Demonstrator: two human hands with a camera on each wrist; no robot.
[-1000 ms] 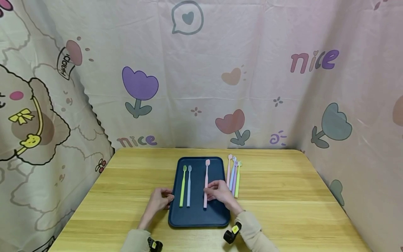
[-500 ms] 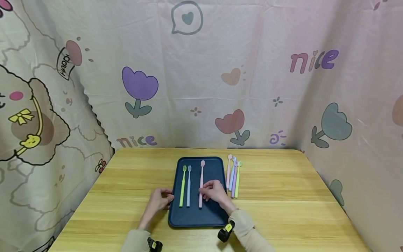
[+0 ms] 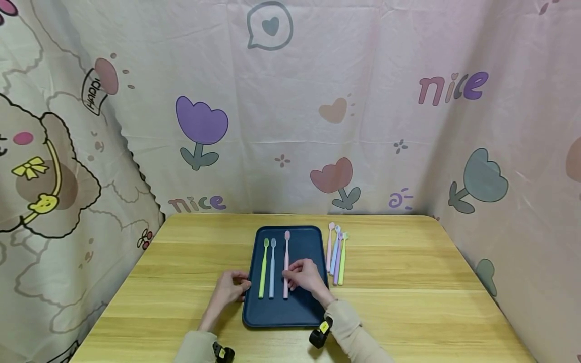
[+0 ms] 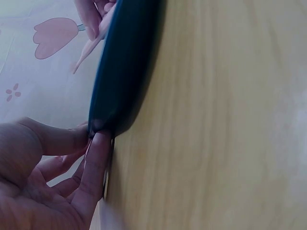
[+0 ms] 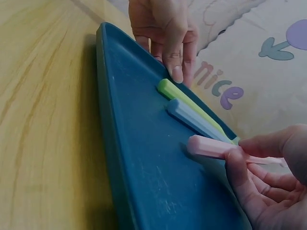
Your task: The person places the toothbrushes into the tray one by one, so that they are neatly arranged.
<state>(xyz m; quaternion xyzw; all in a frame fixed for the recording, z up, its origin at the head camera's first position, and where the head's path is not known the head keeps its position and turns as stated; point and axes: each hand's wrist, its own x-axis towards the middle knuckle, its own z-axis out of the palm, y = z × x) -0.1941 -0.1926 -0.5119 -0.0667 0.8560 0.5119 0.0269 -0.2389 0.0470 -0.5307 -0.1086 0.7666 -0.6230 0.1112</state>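
Note:
A pink toothbrush (image 3: 286, 257) is pinched between the thumb and fingers of my right hand (image 3: 305, 276), over the dark blue tray (image 3: 290, 317). To its left, a green toothbrush (image 3: 263, 269) and a blue toothbrush (image 3: 272, 269) lie side by side in the tray, heads pointing away from me. In the right wrist view, the pink handle (image 5: 208, 146) sits close above the tray floor; whether it touches is unclear. My left hand (image 3: 230, 287) grips the tray's left edge. In the left wrist view its thumb (image 4: 64, 140) is at the rim and a finger presses the side.
Several more toothbrushes (image 3: 337, 257), in pink, blue, purple and green, lie on the wooden table (image 3: 408, 282) just right of the tray. A patterned curtain (image 3: 272, 126) hangs behind the table and along both sides.
My right hand has carried the pink toothbrush leftward across the tray, closer to the blue one. The left hand and the tray have stayed in place.

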